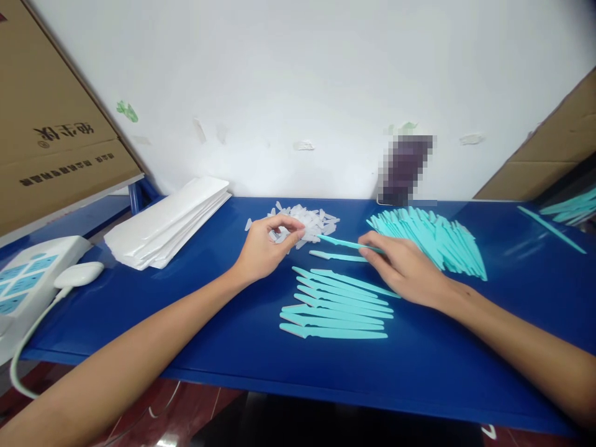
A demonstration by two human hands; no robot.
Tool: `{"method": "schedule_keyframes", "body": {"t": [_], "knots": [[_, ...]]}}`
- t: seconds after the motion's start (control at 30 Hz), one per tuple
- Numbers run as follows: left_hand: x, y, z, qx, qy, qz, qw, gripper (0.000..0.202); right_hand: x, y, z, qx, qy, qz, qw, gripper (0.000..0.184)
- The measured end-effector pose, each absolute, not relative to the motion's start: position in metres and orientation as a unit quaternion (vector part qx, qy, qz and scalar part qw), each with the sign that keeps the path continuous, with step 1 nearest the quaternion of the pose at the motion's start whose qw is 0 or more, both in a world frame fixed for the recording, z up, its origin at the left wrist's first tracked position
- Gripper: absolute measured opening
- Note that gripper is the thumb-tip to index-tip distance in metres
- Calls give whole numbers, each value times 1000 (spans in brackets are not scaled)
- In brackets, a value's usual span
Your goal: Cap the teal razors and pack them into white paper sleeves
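My left hand [267, 245] is closed in a pinch over a heap of small clear plastic caps [310, 222], with a cap at its fingertips. My right hand [403, 267] grips the handle of a teal razor stick [342, 243], whose tip points left toward the left fingers. A second teal stick [338, 256] lies just below it. Several finished teal sticks [338, 307] lie in a row in front of both hands. A large fanned pile of teal sticks [431, 239] sits behind my right hand.
A stack of white flat bags [170, 220] lies at the left on the blue table [419, 366]. A white device with a cable [32, 279] stands far left. Cardboard boxes [51, 124] flank both sides; more teal sticks [570, 208] lie far right.
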State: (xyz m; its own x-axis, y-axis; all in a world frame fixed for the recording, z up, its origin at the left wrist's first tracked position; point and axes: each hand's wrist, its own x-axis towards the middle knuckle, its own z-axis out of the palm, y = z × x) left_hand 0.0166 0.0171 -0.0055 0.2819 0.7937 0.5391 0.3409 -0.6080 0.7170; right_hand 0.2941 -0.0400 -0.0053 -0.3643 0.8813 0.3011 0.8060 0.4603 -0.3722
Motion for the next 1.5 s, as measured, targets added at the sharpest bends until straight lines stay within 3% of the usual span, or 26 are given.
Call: {"method": "schedule_keyframes", "body": {"t": [0.53, 0.63, 0.77, 0.9, 1.07, 1.23, 1.5], "knots": [[26, 6, -7, 789, 339, 430, 278, 13, 284, -45, -3, -458, -845, 91, 258, 25], [23, 10, -6, 827, 326, 399, 226, 13, 282, -45, -4, -455, -848, 80, 259, 24], [8, 22, -1, 920, 257, 290, 59, 22, 288, -39, -8, -479, -839, 47, 256, 27], [-5, 30, 3, 941, 284, 177, -55, 31, 296, -34, -14, -509, -827, 38, 233, 31], [-7, 27, 3, 944, 306, 91, -78, 37, 299, -30, -20, -499, -844, 9, 195, 33], [-5, 24, 4, 947, 300, 84, -80, 35, 296, -36, -13, -480, -851, -21, 213, 31], [-2, 25, 2, 964, 249, 78, -58, 40, 287, -50, 1, -458, -878, 68, 124, 34]]}}
